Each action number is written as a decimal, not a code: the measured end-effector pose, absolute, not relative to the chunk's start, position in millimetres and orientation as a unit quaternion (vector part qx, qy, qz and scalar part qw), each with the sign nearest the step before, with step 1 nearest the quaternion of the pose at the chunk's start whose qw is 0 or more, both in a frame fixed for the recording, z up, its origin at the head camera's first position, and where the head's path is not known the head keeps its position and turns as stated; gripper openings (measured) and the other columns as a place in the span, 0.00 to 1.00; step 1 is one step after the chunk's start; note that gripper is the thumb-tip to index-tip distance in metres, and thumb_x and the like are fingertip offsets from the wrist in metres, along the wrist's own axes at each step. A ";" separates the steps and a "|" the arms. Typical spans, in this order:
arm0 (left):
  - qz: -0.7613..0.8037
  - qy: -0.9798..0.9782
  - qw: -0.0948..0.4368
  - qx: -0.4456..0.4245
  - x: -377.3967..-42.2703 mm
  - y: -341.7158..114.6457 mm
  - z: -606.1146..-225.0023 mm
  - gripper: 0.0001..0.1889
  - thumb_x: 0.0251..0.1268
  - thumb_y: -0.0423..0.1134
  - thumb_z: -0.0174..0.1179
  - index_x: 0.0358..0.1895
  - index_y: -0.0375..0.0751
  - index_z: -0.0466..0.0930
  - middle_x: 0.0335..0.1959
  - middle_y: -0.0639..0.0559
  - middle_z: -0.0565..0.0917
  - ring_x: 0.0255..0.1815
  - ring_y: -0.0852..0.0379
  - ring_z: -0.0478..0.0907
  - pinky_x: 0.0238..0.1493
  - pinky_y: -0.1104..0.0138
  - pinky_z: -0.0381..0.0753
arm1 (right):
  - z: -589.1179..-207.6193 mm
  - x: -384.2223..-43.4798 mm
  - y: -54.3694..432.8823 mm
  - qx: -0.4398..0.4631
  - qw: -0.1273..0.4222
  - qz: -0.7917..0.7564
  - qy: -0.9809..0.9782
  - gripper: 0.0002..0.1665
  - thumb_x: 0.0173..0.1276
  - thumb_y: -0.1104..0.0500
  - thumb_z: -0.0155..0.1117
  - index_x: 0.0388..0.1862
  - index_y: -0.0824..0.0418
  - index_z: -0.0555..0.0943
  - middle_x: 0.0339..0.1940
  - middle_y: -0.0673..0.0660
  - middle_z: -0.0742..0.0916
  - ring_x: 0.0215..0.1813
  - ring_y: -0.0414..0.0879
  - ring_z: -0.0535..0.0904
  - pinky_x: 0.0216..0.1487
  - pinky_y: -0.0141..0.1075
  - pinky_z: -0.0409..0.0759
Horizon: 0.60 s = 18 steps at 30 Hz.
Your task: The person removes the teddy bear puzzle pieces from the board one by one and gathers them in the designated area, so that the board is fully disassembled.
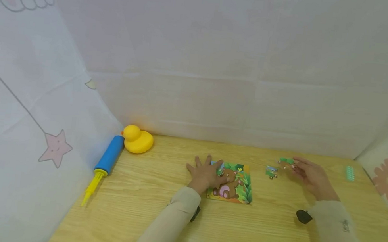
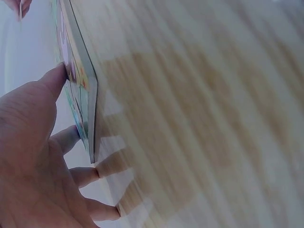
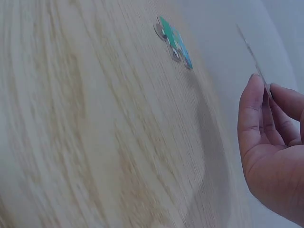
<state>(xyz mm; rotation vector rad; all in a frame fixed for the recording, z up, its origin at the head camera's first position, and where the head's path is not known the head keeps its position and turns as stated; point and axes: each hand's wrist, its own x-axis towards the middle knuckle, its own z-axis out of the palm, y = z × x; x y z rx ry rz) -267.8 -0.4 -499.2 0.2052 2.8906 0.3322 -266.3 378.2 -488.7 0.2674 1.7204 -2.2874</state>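
Note:
A square jigsaw puzzle (image 1: 246,185) with a brown bear on green leaves lies on the wooden table. My left hand (image 1: 204,177) rests on its left side, fingers spread; in the left wrist view the thumb (image 2: 58,78) and index fingertip touch the puzzle, while other fingertips reach the table. Between thumb and fingers, my right hand (image 1: 311,177) pinches a puzzle piece (image 1: 286,163), green and brown, held above the table. The right wrist view shows that piece (image 3: 249,50) edge-on. A second loose piece (image 1: 271,172), blue and green, lies flat just left of the right hand.
At the far left stands a yellow rubber duck (image 1: 138,142) beside a blue hand pump (image 1: 110,154) with a yellow end. A small mint-green block (image 1: 350,173) sits near the right edge. Pale printed cloth (image 1: 199,77) walls the table at the back and sides.

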 end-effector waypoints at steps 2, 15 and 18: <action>0.112 0.985 0.112 0.072 -267.8 -0.5 -499.2 0.40 0.62 0.76 0.54 0.77 0.74 0.60 0.84 0.49 0.53 0.82 0.26 0.44 0.70 0.23 0.48 | -489.5 -264.9 382.8 0.099 0.129 -0.787 0.595 0.19 0.81 0.62 0.51 0.40 0.44 0.88 0.41 0.44 0.87 0.44 0.36 0.85 0.52 0.28 0.85; 0.111 0.985 0.111 0.079 -268.4 -1.3 -499.6 0.38 0.64 0.75 0.53 0.77 0.74 0.60 0.84 0.49 0.53 0.82 0.25 0.43 0.69 0.23 0.48 | -488.9 -257.2 401.3 0.142 0.142 -0.780 0.592 0.15 0.79 0.59 0.56 0.40 0.44 0.88 0.37 0.47 0.90 0.41 0.37 0.87 0.48 0.31 0.87; 0.109 0.985 0.110 0.080 -268.4 -1.4 -499.5 0.37 0.65 0.75 0.52 0.77 0.75 0.60 0.84 0.49 0.53 0.82 0.26 0.43 0.69 0.23 0.48 | -490.9 -257.1 402.0 0.141 0.142 -0.768 0.609 0.14 0.79 0.58 0.57 0.40 0.44 0.88 0.37 0.46 0.90 0.41 0.37 0.87 0.48 0.31 0.87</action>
